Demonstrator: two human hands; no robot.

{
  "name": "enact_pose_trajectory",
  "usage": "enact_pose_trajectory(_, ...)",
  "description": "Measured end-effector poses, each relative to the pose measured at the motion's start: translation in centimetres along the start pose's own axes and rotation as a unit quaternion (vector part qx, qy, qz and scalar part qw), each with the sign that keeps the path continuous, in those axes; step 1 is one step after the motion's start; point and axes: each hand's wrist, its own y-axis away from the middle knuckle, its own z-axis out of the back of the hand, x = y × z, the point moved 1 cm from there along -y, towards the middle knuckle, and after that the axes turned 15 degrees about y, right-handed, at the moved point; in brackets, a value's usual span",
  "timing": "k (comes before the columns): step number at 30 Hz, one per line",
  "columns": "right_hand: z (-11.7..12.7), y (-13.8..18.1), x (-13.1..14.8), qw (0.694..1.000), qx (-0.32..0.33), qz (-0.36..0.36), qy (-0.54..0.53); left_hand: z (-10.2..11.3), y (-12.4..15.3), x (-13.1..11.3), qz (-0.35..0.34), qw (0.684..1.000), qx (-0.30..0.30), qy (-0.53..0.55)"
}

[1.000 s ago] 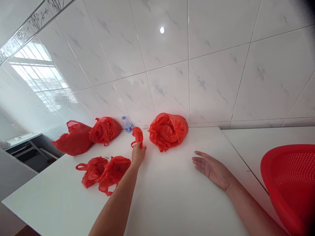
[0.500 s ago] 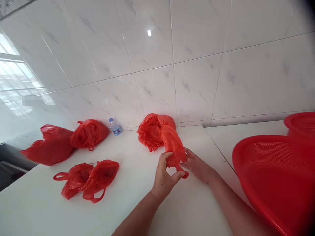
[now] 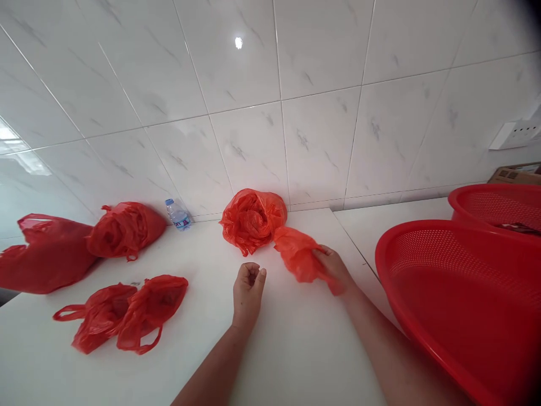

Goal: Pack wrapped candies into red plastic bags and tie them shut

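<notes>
On the white countertop (image 3: 296, 349), the right hand (image 3: 336, 268) is pinching a crumpled red plastic bag (image 3: 298, 256), fingers curled closed. The left hand (image 3: 248, 290) is resting empty, loosely curled. A bulging red bag (image 3: 249, 217) is sitting just behind.

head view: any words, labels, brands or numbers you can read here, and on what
Nothing can be read as text.
water bottle: blue label, print too small and blurred to read
cardboard box: dark marks, too small to read
red bag in the right hand: no print shows

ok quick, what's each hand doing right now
Left hand: curled shut, holding nothing.
Right hand: closed on a small red bag.
</notes>
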Motion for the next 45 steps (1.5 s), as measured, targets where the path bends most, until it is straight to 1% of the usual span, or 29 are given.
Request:
enact_pose_trajectory(2, -1.3, 0.8, -0.2, 0.999, 0.014, 0.009, 0.041, -0.6, 0.6, -0.2, -0.018, 0.999, 0.034, -0.014)
enact_pose_trajectory(4, -2.7, 1.9, -0.2, 0.995, 0.048, 0.019, 0.08, -1.2, 1.1, -0.2, -0.027, 0.996, 0.074, -0.047)
enact_pose_trajectory(7, -4.1, 3.3, 0.3, 0.978, 0.158, 0.017, 0.134, -1.8, 1.4, 0.2, -0.029, 0.99, 0.103, -0.095)
enact_pose_trajectory(9, -4.3, 3.6, 0.8, 0.963, 0.224, 0.015, 0.149, -1.7, 1.2, 0.6, -0.022, 0.988, 0.116, -0.094)
enact_pose_trajectory(10, -4.2, 3.6, 0.9, 0.958, 0.243, 0.015, 0.149, -1.5, 1.0, 0.8, -0.013, 0.989, 0.121, -0.081)
enact_pose_trajectory(12, -3.7, 3.1, 0.9, 0.959, 0.248, 0.012, 0.132, -1.0, 0.5, 1.1, 0.013, 0.994, 0.106, -0.036)
enact_pose_trajectory(14, -3.2, 2.3, 0.6, 0.967, 0.235, 0.003, 0.096, -0.4, -0.2, 1.5, 0.043, 0.998, 0.051, 0.009)
enact_pose_trajectory(16, -2.7, 1.6, 0.2, 0.978, 0.209, -0.015, 0.021, 0.0, -0.7, 1.6, 0.062, 0.997, -0.009, 0.035)
enact_pose_trajectory(17, -2.5, 1.4, 0.0, 0.98, 0.196, -0.026, -0.019, 0.0, -0.9, 1.7, 0.067, 0.997, -0.027, 0.041)
enact_pose_trajectory(19, -2.3, 1.1, -0.1, 0.981, 0.172, -0.043, -0.081, 0.0, -1.1, 1.7, 0.063, 0.995, -0.051, 0.05)
enact_pose_trajectory(23, -1.7, 0.8, 0.1, 0.979, 0.149, -0.054, -0.13, -0.1, -1.5, 1.7, 0.023, 0.989, -0.122, 0.076)
enact_pose_trajectory(25, -1.2, 0.5, 0.2, 0.976, 0.125, -0.063, -0.167, 0.0, -1.8, 1.8, 0.012, 0.986, -0.142, 0.091)
enact_pose_trajectory(27, -0.7, 0.1, 0.1, 0.971, 0.089, -0.071, -0.209, 0.2, -2.0, 2.0, 0.017, 0.981, -0.149, 0.121)
enact_pose_trajectory(32, 0.6, -1.2, -0.5, 0.955, 0.001, -0.072, -0.286, 1.0, -2.4, 2.7, 0.048, 0.953, -0.165, 0.25)
enact_pose_trajectory(35, 1.4, -1.6, -0.6, 0.943, -0.047, -0.073, -0.32, 1.6, -2.9, 2.8, 0.062, 0.936, -0.158, 0.307)
enact_pose_trajectory(37, 1.8, -1.8, -0.7, 0.937, -0.065, -0.072, -0.335, 2.2, -3.3, 2.9, 0.08, 0.924, -0.119, 0.355)
enact_pose_trajectory(40, 2.0, -1.8, -0.6, 0.932, -0.065, -0.071, -0.349, 3.0, -4.1, 2.8, 0.109, 0.901, -0.048, 0.418)
enact_pose_trajectory(43, 2.0, -1.8, -0.7, 0.93, -0.055, -0.067, -0.357, 3.5, -4.5, 2.8, 0.125, 0.884, -0.006, 0.45)
enact_pose_trajectory(45, 2.0, -1.9, -0.8, 0.928, -0.052, -0.065, -0.363, 3.5, -4.5, 2.7, 0.132, 0.883, 0.02, 0.451)
